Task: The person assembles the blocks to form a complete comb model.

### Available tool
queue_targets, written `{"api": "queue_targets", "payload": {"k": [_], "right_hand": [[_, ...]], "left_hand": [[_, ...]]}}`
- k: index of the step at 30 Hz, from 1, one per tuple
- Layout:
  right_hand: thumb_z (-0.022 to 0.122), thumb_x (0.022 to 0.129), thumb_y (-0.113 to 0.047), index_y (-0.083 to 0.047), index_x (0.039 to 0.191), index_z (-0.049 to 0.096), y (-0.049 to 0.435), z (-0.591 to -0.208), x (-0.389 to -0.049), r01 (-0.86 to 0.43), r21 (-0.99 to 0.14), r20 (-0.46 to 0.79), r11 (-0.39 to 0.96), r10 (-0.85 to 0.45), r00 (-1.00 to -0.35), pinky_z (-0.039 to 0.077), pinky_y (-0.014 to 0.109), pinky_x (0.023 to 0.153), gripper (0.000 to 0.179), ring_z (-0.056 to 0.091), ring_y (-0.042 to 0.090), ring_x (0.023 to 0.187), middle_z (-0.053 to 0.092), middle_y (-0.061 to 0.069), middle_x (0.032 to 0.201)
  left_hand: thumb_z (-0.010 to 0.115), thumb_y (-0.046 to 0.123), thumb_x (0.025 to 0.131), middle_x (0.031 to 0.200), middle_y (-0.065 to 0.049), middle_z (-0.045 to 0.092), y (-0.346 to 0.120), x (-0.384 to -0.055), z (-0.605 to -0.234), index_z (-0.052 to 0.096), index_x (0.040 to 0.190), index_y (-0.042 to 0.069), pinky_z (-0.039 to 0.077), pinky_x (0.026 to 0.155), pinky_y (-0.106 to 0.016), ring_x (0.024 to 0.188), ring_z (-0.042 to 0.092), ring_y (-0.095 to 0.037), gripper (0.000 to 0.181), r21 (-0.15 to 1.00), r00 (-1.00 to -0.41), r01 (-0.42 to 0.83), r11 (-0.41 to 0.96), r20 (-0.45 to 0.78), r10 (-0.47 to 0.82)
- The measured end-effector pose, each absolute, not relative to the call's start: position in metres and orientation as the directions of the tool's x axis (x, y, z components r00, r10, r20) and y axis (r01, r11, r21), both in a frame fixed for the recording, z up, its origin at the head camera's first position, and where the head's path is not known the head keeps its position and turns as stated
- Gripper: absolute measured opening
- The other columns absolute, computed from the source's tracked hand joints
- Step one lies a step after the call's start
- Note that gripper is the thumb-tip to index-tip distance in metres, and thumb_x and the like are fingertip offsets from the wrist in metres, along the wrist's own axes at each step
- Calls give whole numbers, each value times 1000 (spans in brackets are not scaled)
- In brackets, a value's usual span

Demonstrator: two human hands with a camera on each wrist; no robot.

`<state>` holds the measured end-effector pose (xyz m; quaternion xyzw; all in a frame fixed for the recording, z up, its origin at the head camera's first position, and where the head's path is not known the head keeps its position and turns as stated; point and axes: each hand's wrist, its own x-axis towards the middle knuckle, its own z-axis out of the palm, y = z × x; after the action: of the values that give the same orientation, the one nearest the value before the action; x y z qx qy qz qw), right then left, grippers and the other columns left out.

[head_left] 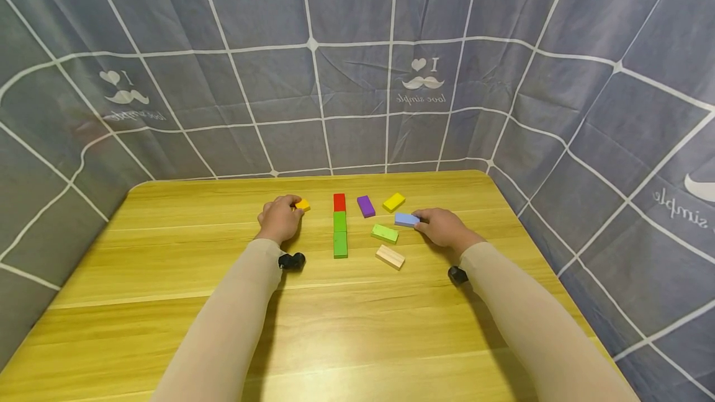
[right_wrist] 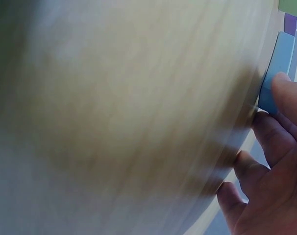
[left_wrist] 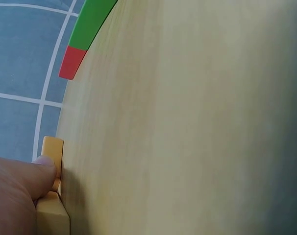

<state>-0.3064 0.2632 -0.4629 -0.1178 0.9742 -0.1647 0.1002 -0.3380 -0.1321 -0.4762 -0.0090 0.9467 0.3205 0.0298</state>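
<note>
My left hand [head_left: 281, 219] is at an orange block [head_left: 302, 205] left of a row of blocks. In the left wrist view the thumb lies against that orange block [left_wrist: 52, 149], and a paler yellow block [left_wrist: 53, 215] shows beneath the hand; the other fingers are hidden. On the other side, my right hand [head_left: 443, 227] pinches the right end of a light blue block [head_left: 406, 220] between thumb and index finger. Its remaining fingers touch the tabletop in the right wrist view. The row between the hands has a red block [head_left: 339, 202] at the far end and two green blocks [head_left: 340, 233].
Loose on the wooden table [head_left: 335, 327] lie a purple block [head_left: 365, 206], a yellow block [head_left: 393, 202], a lime green block [head_left: 385, 234] and a plain wood block [head_left: 390, 257]. A grey curtain [head_left: 357, 92] with white lines hangs behind the table and along its sides.
</note>
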Motion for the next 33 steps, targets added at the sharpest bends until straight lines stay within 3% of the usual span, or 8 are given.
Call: {"api": "queue_targets", "payload": {"k": [25,33], "right_hand": [[56,110,-27,-9,149,60,261,-461,-304,-204,-337,-147,919,-266,-953,47,58,114,43,61,41,134,65,18,145],[57,110,-27,-9,147,62,264,-463,-305,-222,-341,-130,914,-279,-951,49,57,111,42,64,40,128,68,18,142]], "left_hand": [[55,28,111,154,-15,53,-135,-335,-472,56,151,14,26,111,-63,136,42,-46,43,636,-999,-29,771,-53,6],[56,28,110,151,-14,56,-138,-330,-463,57,149,14,23,112,-63,139,41,-45,41,639,-999,36,769,-8,53]]}}
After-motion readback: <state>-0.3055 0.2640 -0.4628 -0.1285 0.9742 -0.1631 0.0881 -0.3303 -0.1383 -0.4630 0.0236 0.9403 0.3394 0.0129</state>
